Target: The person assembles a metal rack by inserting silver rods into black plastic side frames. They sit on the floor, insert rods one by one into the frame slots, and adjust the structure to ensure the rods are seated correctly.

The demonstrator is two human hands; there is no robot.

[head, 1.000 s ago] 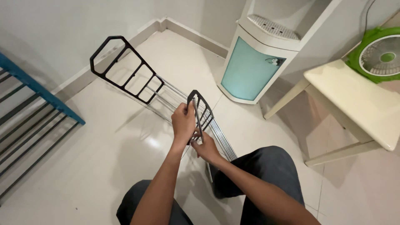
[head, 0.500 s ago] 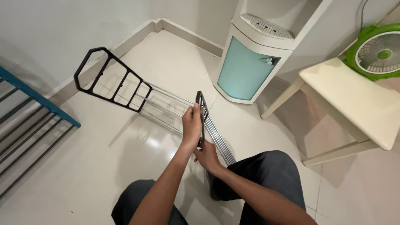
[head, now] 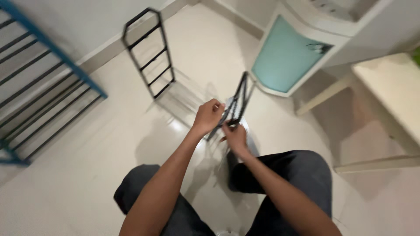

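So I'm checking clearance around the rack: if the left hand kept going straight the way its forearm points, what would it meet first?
Probably the black plastic end frame that the left hand already grips; beyond it, likely the white-and-teal water dispenser, though blur leaves depth unclear.

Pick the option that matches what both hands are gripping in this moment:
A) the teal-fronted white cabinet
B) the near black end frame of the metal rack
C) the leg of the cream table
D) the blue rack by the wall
B: the left hand and right hand both close on the near black end frame, well away from the other listed items.
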